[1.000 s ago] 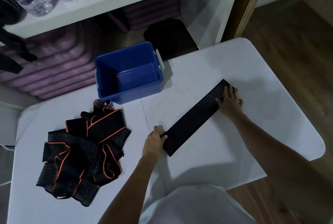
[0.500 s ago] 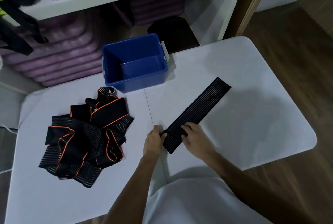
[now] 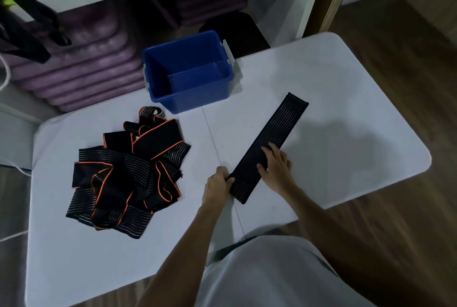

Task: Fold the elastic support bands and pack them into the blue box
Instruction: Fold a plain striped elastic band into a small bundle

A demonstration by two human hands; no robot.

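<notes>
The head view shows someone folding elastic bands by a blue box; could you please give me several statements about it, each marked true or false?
1. The blue box already holds a folded band. False: it looks empty.
2. The left hand grips the near end of the flat black band. True.
3. The right hand holds the band's far end. False: it rests on the band close to the left hand.
4. A heap of orange-edged bands lies left of the flat band on the table. True.
</notes>
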